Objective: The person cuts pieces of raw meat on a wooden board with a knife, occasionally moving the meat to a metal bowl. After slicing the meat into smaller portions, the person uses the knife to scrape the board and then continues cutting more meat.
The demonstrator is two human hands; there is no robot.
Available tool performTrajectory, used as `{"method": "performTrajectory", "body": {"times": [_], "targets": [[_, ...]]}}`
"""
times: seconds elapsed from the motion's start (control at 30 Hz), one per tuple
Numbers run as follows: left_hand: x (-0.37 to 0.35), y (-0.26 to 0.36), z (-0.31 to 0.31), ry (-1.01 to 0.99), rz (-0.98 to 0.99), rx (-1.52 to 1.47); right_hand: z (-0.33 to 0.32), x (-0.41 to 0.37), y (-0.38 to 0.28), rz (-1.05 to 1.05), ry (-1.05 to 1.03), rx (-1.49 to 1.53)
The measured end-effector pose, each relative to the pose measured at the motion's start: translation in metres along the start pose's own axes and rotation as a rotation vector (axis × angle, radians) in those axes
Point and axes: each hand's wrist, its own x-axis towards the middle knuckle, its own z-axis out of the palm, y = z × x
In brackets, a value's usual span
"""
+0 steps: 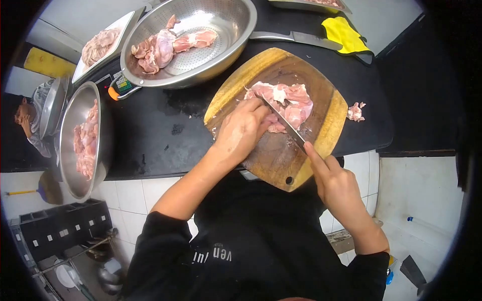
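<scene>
Raw meat (299,103) lies spread out on a wooden cutting board (266,160) in the head view, a little right of and above the centre of the frame. The left hand (240,123) is half curled, its fingers at the meat's left edge; whether they pinch it or only press, I cannot tell. The right hand (334,183), lower right of centre, is closed around the handle of a knife (287,120), whose blade slants up and left across the meat. Just right of the board, a meat scrap (356,112) sits on the black surface (160,135). A perforated bowl (228,32) holding more meat stands at upper left of centre, and another knife (316,40) lies near a yellow glove (341,32) at upper right.
</scene>
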Motion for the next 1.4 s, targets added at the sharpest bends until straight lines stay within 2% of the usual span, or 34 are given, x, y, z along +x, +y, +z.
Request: {"method": "performTrajectory", "body": {"times": [0.07,0.13,0.2,0.3,0.5,0.73,0.9,1.0,1.1,1.23,1.33,1.4], "targets": [[-0.002,0.002,0.003,-0.039,0.003,-0.028,0.014,0.011,0.001,-0.026,0.046,-0.01],[0.001,0.002,0.003,0.009,0.058,-0.044,0.024,0.04,-0.005,-0.086,0.138,-0.046],[0.0,0.001,0.003,0.007,0.053,-0.03,0.027,0.049,-0.003,-0.08,0.132,-0.076],[-0.002,0.001,-0.002,0.004,0.031,-0.003,0.023,0.031,0.002,-0.097,0.154,-0.072],[-0.006,-0.003,0.002,0.037,0.033,0.001,0.003,-0.04,0.015,0.007,0.056,-0.066],[-0.008,0.0,0.001,0.016,0.026,-0.005,-0.011,-0.047,0.05,0.048,0.223,-0.063],[-0.008,0.006,0.004,-0.007,-0.008,-0.021,-0.009,-0.054,0.051,0.01,0.22,0.028],[-0.006,0.011,0.004,0.022,0.054,0.045,-0.009,-0.046,0.046,0.002,0.211,0.0],[-0.003,0.003,0.002,-0.04,0.069,0.082,-0.009,-0.046,0.044,0.021,0.222,0.026],[-0.005,-0.001,-0.008,-0.093,0.065,0.087,-0.028,-0.073,0.045,0.046,0.13,0.019],[-0.006,0.0,-0.02,-0.109,0.166,0.004,-0.031,-0.072,0.048,0.055,0.12,0.005],[-0.006,0.009,-0.036,-0.172,0.03,-0.152,-0.029,-0.066,0.049,0.024,0.139,-0.016]]}}
